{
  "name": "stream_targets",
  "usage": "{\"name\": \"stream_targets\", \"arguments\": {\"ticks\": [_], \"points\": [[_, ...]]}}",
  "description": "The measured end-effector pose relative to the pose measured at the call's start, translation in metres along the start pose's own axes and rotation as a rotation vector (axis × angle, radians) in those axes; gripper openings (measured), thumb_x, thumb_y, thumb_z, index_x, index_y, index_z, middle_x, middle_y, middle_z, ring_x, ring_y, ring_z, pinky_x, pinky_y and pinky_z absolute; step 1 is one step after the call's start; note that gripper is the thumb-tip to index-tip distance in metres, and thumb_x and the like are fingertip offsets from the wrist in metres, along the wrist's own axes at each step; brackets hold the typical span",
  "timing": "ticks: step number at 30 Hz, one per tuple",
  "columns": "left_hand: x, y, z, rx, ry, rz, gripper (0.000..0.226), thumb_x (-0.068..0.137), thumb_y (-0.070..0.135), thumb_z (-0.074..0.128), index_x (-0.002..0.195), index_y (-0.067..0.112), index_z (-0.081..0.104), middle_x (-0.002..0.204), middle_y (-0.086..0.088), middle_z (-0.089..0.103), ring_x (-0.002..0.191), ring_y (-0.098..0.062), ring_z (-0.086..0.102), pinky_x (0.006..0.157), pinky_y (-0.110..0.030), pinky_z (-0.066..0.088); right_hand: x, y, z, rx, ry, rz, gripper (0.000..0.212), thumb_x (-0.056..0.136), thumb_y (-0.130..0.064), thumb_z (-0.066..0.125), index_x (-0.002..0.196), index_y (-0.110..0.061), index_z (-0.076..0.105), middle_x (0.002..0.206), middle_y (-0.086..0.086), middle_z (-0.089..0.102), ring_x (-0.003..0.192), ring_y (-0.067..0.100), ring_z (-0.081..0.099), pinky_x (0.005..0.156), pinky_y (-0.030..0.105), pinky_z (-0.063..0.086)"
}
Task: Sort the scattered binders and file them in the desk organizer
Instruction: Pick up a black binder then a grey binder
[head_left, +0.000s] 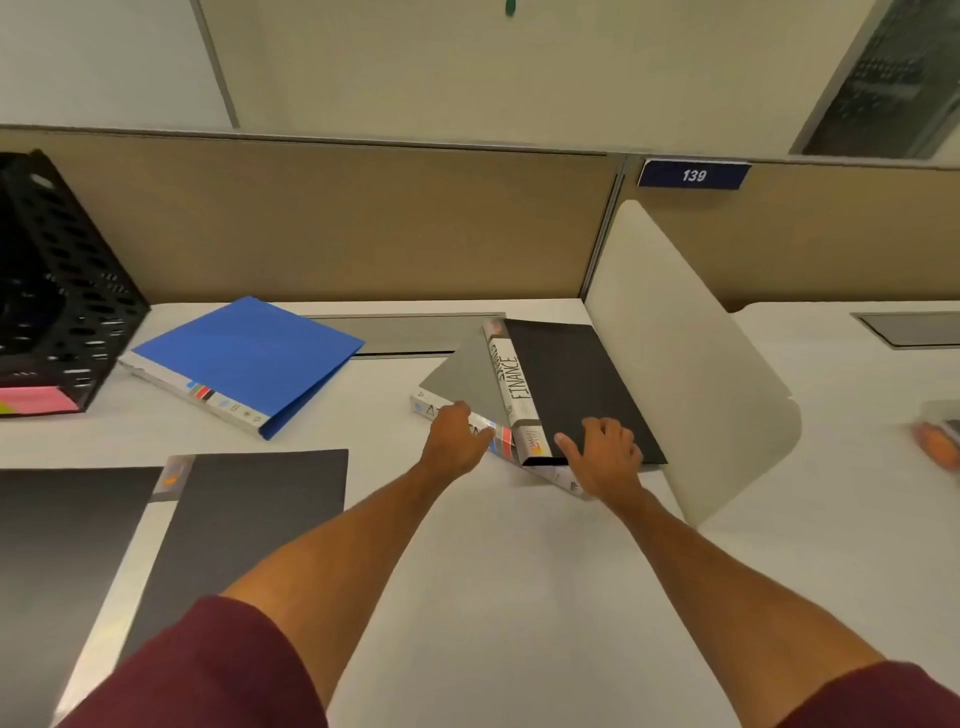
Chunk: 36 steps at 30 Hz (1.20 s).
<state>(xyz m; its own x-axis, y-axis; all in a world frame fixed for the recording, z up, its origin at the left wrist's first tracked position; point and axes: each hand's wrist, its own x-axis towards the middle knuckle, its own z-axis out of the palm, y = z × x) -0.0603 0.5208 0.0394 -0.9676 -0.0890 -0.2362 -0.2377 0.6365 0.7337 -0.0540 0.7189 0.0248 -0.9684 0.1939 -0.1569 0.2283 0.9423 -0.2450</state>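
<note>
The black binder (571, 384) marked FINANCE lies on the white desk (467, 571) beside the side divider (691, 364), stacked on a grey binder (462, 379). The right hand (605, 454) rests on its near corner, fingers bent and slightly apart, touching the cover. The left hand (457, 434) lies on the grey binder's spine, its fingers loosely spread and gripping nothing.

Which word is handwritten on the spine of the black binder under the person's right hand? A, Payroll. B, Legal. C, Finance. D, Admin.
C: the white spine of the black binder, which lies on top of a grey binder with the right hand at its near edge, reads FINANCE in hand-drawn capitals.
</note>
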Motion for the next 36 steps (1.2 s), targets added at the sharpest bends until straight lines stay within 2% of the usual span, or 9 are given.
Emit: {"name": "stream_targets", "arguments": {"ticks": [4, 8, 15, 18, 21, 23, 26, 32, 36], "points": [[0.018, 0.026, 0.041, -0.011, -0.026, -0.036, 0.045, 0.09, 0.025, 0.063, 0.128, 0.009, 0.046, 0.132, -0.01, 0.048, 0.121, -0.026, 0.051, 0.097, -0.035, 0.047, 0.04, 0.032, -0.003, -0.017, -0.02, 0.019, 0.065, 0.095, -0.056, 0.037, 0.143, -0.013, 0.034, 0.15, 0.015, 0.03, 0.138, 0.034, 0.027, 0.114, 0.049, 0.025], [0.035, 0.033, 0.074, -0.022, -0.033, -0.057, 0.046, 0.087, 0.031, 0.065, 0.126, 0.013, 0.047, 0.134, -0.006, 0.051, 0.115, -0.028, 0.058, 0.089, -0.038, 0.055, 0.065, 0.056, 0.001, 0.014, -0.072, 0.075, 0.068, 0.094, -0.056, 0.039, 0.144, -0.01, 0.032, 0.149, 0.019, 0.029, 0.138, 0.037, 0.027, 0.114, 0.05, 0.023], [0.053, 0.042, 0.097, -0.106, 0.097, -0.196, 0.049, 0.087, 0.034, 0.065, 0.125, 0.012, 0.043, 0.129, -0.009, 0.053, 0.113, -0.03, 0.057, 0.087, -0.043, 0.056, 0.092, 0.075, 0.008, 0.198, -0.217, 0.165, 0.079, 0.092, -0.057, 0.043, 0.149, -0.008, 0.02, 0.151, 0.024, 0.023, 0.139, 0.04, 0.026, 0.114, 0.051, 0.026], [0.055, 0.048, 0.09, -0.309, 0.1, -0.323, 0.045, 0.088, 0.028, 0.066, 0.121, 0.013, 0.04, 0.126, -0.009, 0.054, 0.105, -0.03, 0.062, 0.075, -0.036, 0.06, 0.095, 0.071, 0.011, 0.24, -0.244, 0.214, 0.083, 0.089, -0.059, 0.05, 0.149, -0.009, 0.02, 0.148, 0.023, 0.027, 0.137, 0.04, 0.028, 0.111, 0.052, 0.03], [0.054, 0.048, 0.083, -0.474, 0.059, -0.391, 0.037, 0.089, 0.024, 0.064, 0.115, 0.014, 0.039, 0.124, -0.01, 0.056, 0.097, -0.026, 0.065, 0.054, -0.026, 0.053, 0.095, 0.07, 0.013, 0.248, -0.236, 0.236, 0.085, 0.085, -0.061, 0.053, 0.147, -0.011, 0.023, 0.146, 0.022, 0.029, 0.135, 0.039, 0.029, 0.109, 0.053, 0.032], [0.052, 0.047, 0.077, -0.574, 0.031, -0.434, 0.035, 0.09, 0.025, 0.063, 0.117, 0.011, 0.045, 0.122, -0.009, 0.06, 0.088, -0.023, 0.064, 0.05, -0.023, 0.051, 0.093, 0.069, 0.013, 0.259, -0.219, 0.251, 0.084, 0.083, -0.064, 0.054, 0.145, -0.013, 0.028, 0.144, 0.02, 0.031, 0.134, 0.038, 0.03, 0.108, 0.053, 0.033], [0.05, 0.049, 0.069, -0.713, -0.009, -0.473, 0.033, 0.093, 0.022, 0.059, 0.122, 0.008, 0.053, 0.119, -0.01, 0.064, 0.085, -0.021, 0.063, 0.058, -0.027, 0.053, 0.087, 0.069, 0.01, 0.289, -0.185, 0.28, 0.082, 0.08, -0.068, 0.055, 0.141, -0.017, 0.034, 0.141, 0.018, 0.035, 0.131, 0.037, 0.032, 0.106, 0.053, 0.033], [0.038, 0.06, 0.053, -0.879, -0.127, -0.394, 0.034, 0.098, 0.012, 0.048, 0.131, 0.003, 0.049, 0.124, -0.014, 0.06, 0.098, -0.025, 0.06, 0.083, -0.043, 0.052, 0.076, 0.067, -0.003, 0.435, -0.139, 0.304, 0.077, 0.078, -0.07, 0.055, 0.134, -0.021, 0.041, 0.136, 0.018, 0.038, 0.127, 0.037, 0.036, 0.106, 0.05, 0.036], [0.025, 0.057, 0.031, -0.849, -0.158, -0.28, 0.025, 0.099, 0.015, 0.046, 0.123, 0.009, 0.051, 0.118, -0.008, 0.059, 0.092, -0.021, 0.062, 0.077, -0.037, 0.054, 0.065, 0.06, -0.012, 0.592, -0.143, 0.345, 0.083, 0.076, -0.068, 0.06, 0.134, -0.012, 0.037, 0.134, 0.018, 0.044, 0.12, 0.037, 0.046, 0.103, 0.05, 0.042]]}}
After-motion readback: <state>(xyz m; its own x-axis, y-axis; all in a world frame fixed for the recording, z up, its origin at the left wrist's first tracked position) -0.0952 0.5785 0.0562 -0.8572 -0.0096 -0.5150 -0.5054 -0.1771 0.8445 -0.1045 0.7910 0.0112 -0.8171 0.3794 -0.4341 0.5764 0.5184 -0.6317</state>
